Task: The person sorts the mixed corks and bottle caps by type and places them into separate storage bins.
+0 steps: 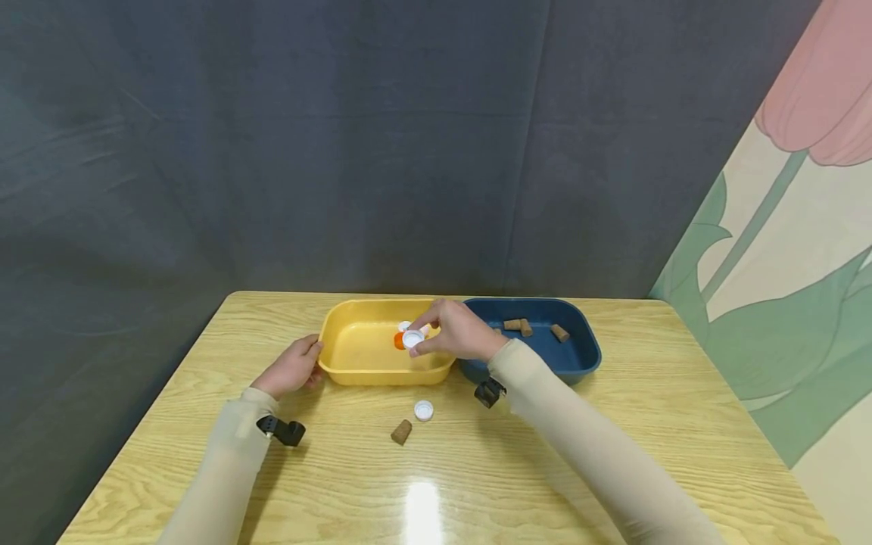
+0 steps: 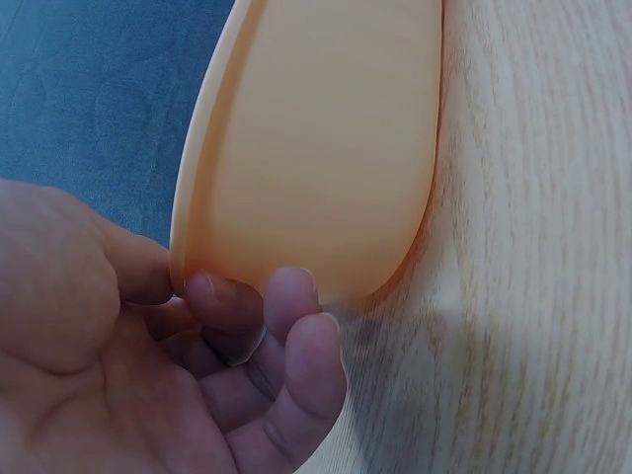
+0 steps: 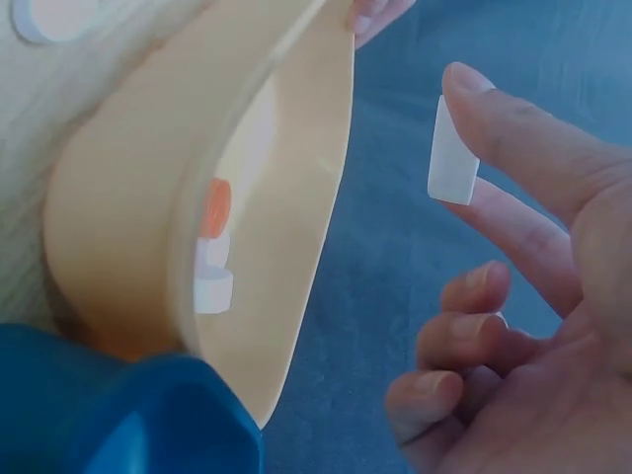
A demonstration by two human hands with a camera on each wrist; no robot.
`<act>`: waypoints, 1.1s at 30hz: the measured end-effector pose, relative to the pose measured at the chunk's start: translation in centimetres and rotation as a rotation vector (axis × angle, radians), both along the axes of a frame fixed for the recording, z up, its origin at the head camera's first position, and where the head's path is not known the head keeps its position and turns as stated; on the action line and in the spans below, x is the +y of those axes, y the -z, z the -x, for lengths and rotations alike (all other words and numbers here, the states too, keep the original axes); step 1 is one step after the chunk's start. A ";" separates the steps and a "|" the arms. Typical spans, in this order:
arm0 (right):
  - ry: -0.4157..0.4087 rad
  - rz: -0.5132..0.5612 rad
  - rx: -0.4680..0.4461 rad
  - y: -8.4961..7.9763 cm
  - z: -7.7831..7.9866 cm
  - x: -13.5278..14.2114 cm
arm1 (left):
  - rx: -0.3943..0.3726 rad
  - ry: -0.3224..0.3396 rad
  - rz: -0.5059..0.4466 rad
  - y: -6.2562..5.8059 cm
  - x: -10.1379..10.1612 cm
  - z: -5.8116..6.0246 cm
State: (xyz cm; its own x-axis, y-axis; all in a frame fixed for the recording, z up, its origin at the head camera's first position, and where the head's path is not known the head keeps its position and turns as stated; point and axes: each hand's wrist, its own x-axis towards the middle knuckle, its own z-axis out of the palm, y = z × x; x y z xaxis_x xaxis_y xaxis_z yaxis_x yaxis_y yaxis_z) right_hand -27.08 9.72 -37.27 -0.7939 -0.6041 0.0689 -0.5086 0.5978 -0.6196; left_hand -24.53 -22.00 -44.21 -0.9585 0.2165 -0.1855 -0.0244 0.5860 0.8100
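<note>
My right hand (image 1: 462,330) pinches a white bottle cap (image 1: 412,339) between thumb and forefinger, above the yellow tray (image 1: 384,377). In the right wrist view the held cap (image 3: 454,158) is seen edge-on, apart from the tray, with the other fingers curled. My left hand (image 1: 291,369) grips the tray's left end; in the left wrist view its thumb and forefinger pinch the rim (image 2: 182,232). Inside the tray lie an orange cap (image 3: 217,207) and white caps (image 3: 213,291), partly hidden in the head view by the right hand.
Right of the yellow tray stands a dark blue tray (image 1: 590,365) with several corks (image 1: 560,333), partly covered by the right hand and forearm. On the wooden table (image 1: 327,484) in front lie another white cap (image 1: 424,410) and a cork (image 1: 402,432). A dark curtain (image 1: 409,151) hangs behind.
</note>
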 end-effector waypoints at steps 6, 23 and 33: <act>0.049 -0.031 -0.024 0.0 1.6 -1.1 | 0.003 -0.002 -0.003 0.2 -0.1 0.1; 0.200 -0.131 -0.148 1.9 5.8 -3.8 | 0.000 0.003 -0.024 0.5 -0.4 0.4; 0.231 -0.154 -0.195 2.8 6.5 -4.6 | 0.008 0.022 -0.033 0.7 -0.4 0.4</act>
